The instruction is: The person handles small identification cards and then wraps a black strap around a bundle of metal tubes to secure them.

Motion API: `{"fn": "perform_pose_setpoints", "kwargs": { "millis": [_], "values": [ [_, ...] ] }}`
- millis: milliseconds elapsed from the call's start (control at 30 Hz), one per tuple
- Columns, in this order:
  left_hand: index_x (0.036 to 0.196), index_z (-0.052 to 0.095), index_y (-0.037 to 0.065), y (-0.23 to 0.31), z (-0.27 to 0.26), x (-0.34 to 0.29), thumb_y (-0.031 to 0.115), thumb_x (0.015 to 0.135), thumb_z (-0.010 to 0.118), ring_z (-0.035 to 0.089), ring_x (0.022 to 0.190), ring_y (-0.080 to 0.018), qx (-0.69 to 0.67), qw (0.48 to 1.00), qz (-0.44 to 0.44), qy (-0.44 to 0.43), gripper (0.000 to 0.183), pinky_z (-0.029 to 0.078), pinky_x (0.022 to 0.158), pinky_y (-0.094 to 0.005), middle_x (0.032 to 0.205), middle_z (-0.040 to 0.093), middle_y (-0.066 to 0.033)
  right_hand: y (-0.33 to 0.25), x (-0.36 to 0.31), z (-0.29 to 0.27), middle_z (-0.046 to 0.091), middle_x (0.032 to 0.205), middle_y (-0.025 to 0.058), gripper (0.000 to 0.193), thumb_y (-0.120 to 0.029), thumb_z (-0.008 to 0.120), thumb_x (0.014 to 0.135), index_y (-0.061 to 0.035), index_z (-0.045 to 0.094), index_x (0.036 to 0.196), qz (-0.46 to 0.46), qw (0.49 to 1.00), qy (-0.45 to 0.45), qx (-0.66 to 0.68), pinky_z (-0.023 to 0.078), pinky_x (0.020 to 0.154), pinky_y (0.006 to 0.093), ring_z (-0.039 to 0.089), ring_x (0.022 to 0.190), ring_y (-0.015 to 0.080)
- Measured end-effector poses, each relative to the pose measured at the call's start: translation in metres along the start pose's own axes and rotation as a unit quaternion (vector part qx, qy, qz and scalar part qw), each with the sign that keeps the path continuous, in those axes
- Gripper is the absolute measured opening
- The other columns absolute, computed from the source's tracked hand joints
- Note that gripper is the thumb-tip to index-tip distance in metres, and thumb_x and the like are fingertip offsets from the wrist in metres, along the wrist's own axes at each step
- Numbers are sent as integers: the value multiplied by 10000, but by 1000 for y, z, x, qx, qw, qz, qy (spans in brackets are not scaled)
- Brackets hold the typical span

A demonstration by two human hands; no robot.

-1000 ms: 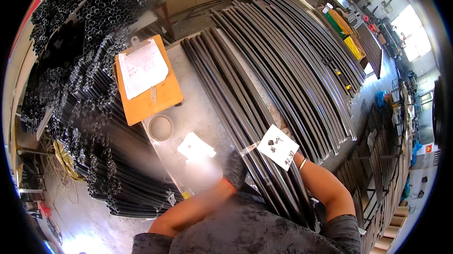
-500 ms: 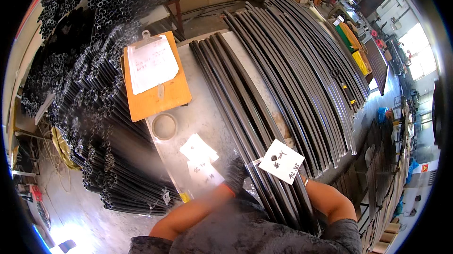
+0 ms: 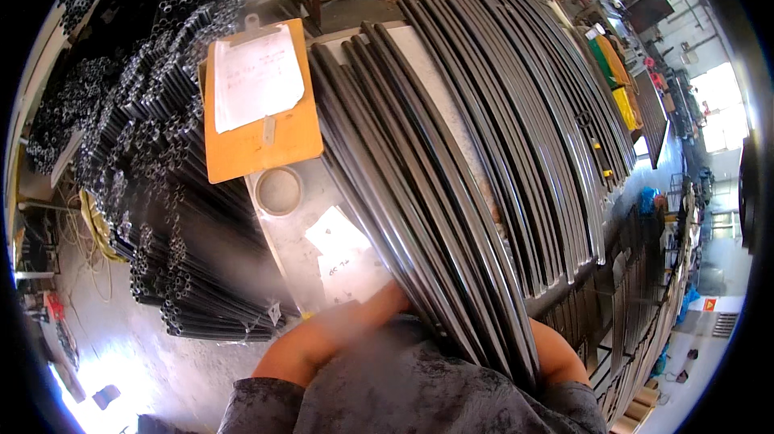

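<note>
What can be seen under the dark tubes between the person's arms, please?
Pale tabletop shows along both sides of those dark tubes, with white papers at their left. Both hands and anything directly beneath are covered.

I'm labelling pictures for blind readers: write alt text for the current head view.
A person's left forearm and right forearm flank a bundle of dark tubes on a pale table, the hands hidden. An orange clipboard with paper lies left of it, a row of more tubes right.
</note>
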State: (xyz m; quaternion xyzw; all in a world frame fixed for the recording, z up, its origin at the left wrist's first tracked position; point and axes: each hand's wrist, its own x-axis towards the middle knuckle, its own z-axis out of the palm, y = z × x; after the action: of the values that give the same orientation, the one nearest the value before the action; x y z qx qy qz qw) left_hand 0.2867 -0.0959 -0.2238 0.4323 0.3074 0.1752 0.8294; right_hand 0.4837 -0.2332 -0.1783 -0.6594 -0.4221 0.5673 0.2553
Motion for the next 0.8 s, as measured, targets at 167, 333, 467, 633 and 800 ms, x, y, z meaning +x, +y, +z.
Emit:
{"fn": "perform_pose_setpoints", "kwargs": {
  "millis": [167, 333, 467, 633, 800],
  "values": [
    [1047, 612, 74, -12, 13, 9, 432, 912, 465, 611, 878, -272, -48, 999, -15, 1, 410, 510, 801, -416, 975, 648, -127, 0, -2, -10, 512, 1178, 104, 457, -158, 621, 859, -44, 407, 1247, 16, 999, 7, 31, 485, 819, 306, 557, 1014, 186],
    [1012, 629, 87, -31, -6, 7, 418, 901, 501, 616, 877, -295, -198, 965, 50, 164, 373, 515, 803, -434, 961, 652, -128, 6, 18, -21, 501, 1224, 107, 513, -163, 633, 859, -41, 385, 1292, -2, 996, -4, 86, 486, 837, 305, 553, 1043, 190],
    [995, 635, 127, 7, 7, 16, 425, 919, 447, 622, 812, -279, -352, 909, -61, 214, 361, 520, 719, -439, 923, 662, -106, 10, 40, -42, 492, 1261, 109, 558, -167, 642, 859, -38, 368, 1328, -28, 985, -23, 169, 487, 850, 304, 551, 1067, 193],
    [1271, 474, 164, 56, 40, 23, 232, 964, 432, 624, 885, -215, -345, 905, -62, 241, 317, 560, 687, -411, 1067, 613, -66, 24, 49, -56, 481, 1307, 112, 614, -172, 653, 858, -34, 347, 1373, -65, 969, -40, 235, 489, 868, 303, 547, 1097, 197],
    [1363, 370, 43, 54, 48, 31, 57, 972, 300, 564, 1084, -177, -225, 927, 49, 295, 397, 493, 906, -296, 1253, 547, -72, -20, 39, -51, 466, 1334, 143, 908, -255, 805, 717, -24, 277, 1419, 27, 975, 38, 216, 379, 1022, 335, 448, 1224, 233]
  ]
}}
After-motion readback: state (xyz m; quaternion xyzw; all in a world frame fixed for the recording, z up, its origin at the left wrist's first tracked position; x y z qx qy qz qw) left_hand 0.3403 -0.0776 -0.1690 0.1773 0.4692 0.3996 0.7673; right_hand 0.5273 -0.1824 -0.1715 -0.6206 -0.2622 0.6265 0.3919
